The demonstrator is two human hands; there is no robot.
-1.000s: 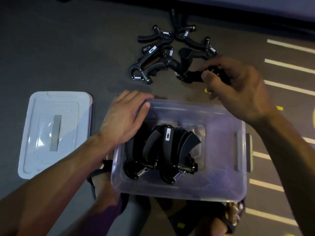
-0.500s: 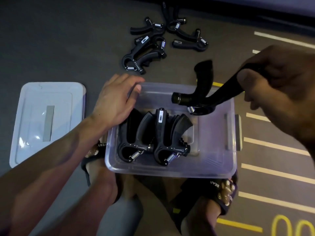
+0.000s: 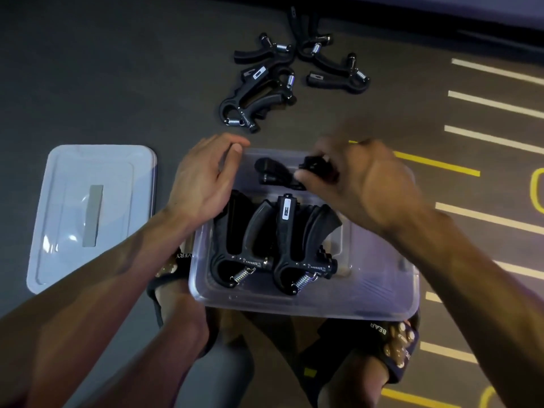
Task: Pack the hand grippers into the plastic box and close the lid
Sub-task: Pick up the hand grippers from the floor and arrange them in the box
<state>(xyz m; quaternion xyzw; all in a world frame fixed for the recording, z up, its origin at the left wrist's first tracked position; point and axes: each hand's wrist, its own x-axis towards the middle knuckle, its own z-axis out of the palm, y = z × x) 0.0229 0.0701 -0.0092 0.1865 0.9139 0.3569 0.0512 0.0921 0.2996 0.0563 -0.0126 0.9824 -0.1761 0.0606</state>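
A clear plastic box (image 3: 309, 304) stands on the floor between my feet. Two black hand grippers (image 3: 276, 245) lie side by side inside it, springs toward me. My right hand (image 3: 362, 187) is blurred and shut on a third black hand gripper (image 3: 279, 175), holding it low over the far end of the box. My left hand (image 3: 206, 178) rests flat on the box's far left corner and rim. The box's lid (image 3: 91, 213) lies flat on the floor to the left. Several more hand grippers (image 3: 291, 75) lie in a loose pile on the floor beyond the box.
The floor is dark grey with white and yellow painted lines (image 3: 494, 136) on the right. My feet in black sandals (image 3: 394, 346) sit just under the near edge of the box. A dark ledge runs along the top right.
My right hand picked a gripper from the pile, carried it over the box and has lowered it into the far end. My left hand stayed on the box corner.
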